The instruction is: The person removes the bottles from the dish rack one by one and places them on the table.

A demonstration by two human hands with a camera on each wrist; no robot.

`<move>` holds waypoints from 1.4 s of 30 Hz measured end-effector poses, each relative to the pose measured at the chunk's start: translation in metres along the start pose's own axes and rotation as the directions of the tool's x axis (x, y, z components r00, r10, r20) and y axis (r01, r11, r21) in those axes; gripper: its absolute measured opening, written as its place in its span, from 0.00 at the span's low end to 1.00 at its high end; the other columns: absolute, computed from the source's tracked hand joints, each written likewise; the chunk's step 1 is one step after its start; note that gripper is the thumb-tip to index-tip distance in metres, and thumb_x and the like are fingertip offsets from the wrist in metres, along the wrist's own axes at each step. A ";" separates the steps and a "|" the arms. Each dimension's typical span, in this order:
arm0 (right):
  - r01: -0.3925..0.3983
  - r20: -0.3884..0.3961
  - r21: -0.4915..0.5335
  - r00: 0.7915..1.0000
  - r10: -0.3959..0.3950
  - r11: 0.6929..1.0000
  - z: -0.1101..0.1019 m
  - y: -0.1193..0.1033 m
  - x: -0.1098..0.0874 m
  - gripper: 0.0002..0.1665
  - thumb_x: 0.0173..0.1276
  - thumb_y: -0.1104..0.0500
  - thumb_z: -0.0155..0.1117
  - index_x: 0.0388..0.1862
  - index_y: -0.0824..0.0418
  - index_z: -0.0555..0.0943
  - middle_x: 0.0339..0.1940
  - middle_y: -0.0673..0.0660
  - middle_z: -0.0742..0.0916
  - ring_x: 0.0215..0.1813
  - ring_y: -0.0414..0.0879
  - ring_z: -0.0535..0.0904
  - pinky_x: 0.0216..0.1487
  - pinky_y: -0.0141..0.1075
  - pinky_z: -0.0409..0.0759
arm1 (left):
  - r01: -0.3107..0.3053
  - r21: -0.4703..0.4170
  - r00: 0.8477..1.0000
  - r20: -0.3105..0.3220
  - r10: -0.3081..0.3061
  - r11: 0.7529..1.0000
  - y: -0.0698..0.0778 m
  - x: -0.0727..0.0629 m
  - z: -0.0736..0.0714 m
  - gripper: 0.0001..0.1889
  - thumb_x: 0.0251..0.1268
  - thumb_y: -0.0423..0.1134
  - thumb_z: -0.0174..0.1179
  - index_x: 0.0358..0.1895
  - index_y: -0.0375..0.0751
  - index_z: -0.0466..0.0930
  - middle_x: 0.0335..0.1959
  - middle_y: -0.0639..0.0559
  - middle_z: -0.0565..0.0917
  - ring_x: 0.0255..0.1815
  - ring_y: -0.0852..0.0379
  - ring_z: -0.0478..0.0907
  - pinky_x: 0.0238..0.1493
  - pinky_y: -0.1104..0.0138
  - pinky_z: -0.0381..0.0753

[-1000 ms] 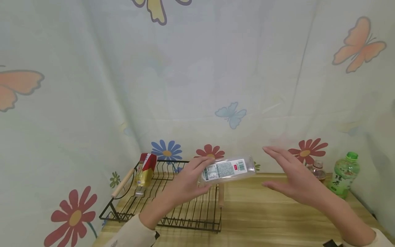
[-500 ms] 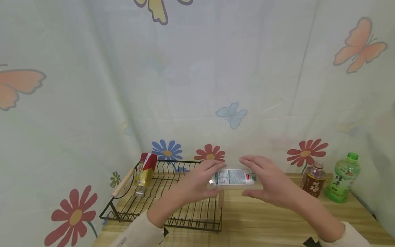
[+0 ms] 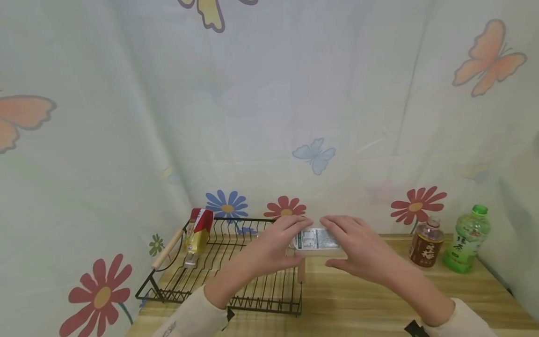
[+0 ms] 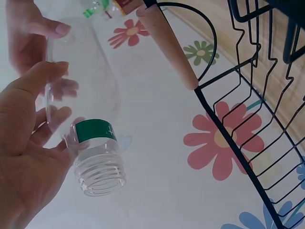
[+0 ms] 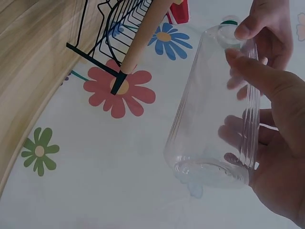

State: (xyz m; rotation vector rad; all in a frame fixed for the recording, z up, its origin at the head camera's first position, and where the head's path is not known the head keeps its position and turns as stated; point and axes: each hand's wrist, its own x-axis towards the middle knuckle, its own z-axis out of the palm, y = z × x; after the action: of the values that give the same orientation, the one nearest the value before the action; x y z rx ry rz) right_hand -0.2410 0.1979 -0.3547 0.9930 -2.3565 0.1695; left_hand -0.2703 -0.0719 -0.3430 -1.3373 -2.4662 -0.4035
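Note:
A clear plastic bottle [image 3: 321, 239] with a white and green printed label lies sideways between both hands, above the table. My left hand [image 3: 273, 248] grips its neck end. The left wrist view shows the bare threaded mouth [image 4: 101, 176], with no cap on it. Toward the base, my right hand [image 3: 363, 248] grips the body, thumb on one side and fingers on the other; in the right wrist view these fingers [image 5: 236, 131] show through the clear wall. In the head view the hands cover both ends of the bottle.
A black wire dish rack [image 3: 261, 310] with wooden handles stands at left on the wooden table [image 3: 362, 309]. A flattened-looking yellow and red bottle [image 3: 200, 236] leans inside it. At right stand a brown-labelled bottle [image 3: 426, 247] and a green bottle [image 3: 467, 241]. A flowered curtain [image 3: 252, 117] hangs behind.
My right hand has come left from beside the bottle and taken hold of its base end. The bottle has levelled out, and the left hand has shifted slightly right with it.

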 end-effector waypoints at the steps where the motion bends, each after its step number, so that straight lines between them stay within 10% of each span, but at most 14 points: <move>1: -0.002 -0.005 0.000 1.000 0.002 1.000 0.001 0.000 0.000 0.57 0.52 0.43 0.89 0.75 0.67 0.74 0.68 0.62 0.82 0.67 0.60 0.79 0.66 0.59 0.78 | 0.003 0.004 1.000 0.000 -0.003 1.000 0.000 0.000 0.001 0.43 0.62 0.40 0.78 0.79 0.44 0.67 0.75 0.51 0.72 0.74 0.52 0.69 0.71 0.62 0.75; 18: -0.026 -0.005 0.025 1.000 0.026 0.999 0.010 -0.001 -0.002 0.52 0.50 0.46 0.91 0.70 0.65 0.78 0.63 0.59 0.84 0.63 0.57 0.80 0.63 0.58 0.79 | 0.141 0.076 0.990 -0.009 -0.141 0.987 0.007 0.006 0.025 0.47 0.55 0.53 0.82 0.77 0.47 0.68 0.71 0.53 0.72 0.65 0.56 0.71 0.63 0.62 0.81; 42: -0.012 -0.004 -0.047 1.000 0.012 0.999 0.014 -0.005 0.000 0.56 0.50 0.42 0.90 0.70 0.67 0.76 0.65 0.61 0.83 0.65 0.59 0.79 0.64 0.59 0.79 | 0.157 0.126 0.987 -0.065 -0.150 0.979 0.016 0.010 0.030 0.46 0.54 0.49 0.83 0.75 0.45 0.70 0.70 0.50 0.72 0.65 0.54 0.70 0.63 0.63 0.80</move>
State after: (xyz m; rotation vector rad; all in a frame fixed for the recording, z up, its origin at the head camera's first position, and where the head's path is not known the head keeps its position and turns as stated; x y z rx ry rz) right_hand -0.2436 0.1896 -0.3673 0.9559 -2.3525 0.1194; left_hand -0.2655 -0.0442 -0.3651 -1.0742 -2.5114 -0.3037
